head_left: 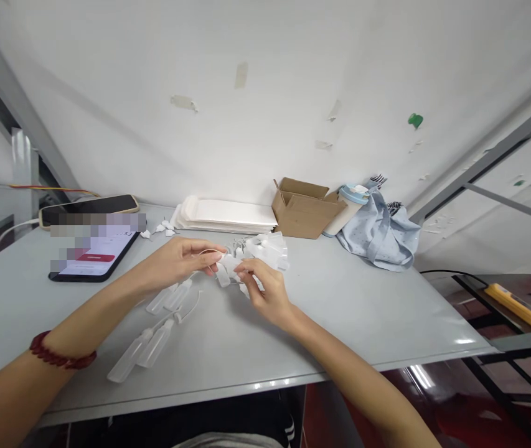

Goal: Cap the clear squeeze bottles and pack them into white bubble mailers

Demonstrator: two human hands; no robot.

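Note:
Over the middle of the grey table, my left hand and my right hand meet. Both pinch a small translucent plastic bottle between fingertips. A thin loop, perhaps a rubber band, shows at my left fingers. Just behind the hands lies a heap of small white plastic bottles and caps. Nearer to me, on the left, two bundles of the same bottles lie flat: one by my left wrist and one close to the front edge. A red bead bracelet circles my left wrist.
Two phones lie at the left: one lit, one dark. A stack of white trays, an open cardboard box, a cup and a pale blue cloth bag line the wall. Metal racks stand at right.

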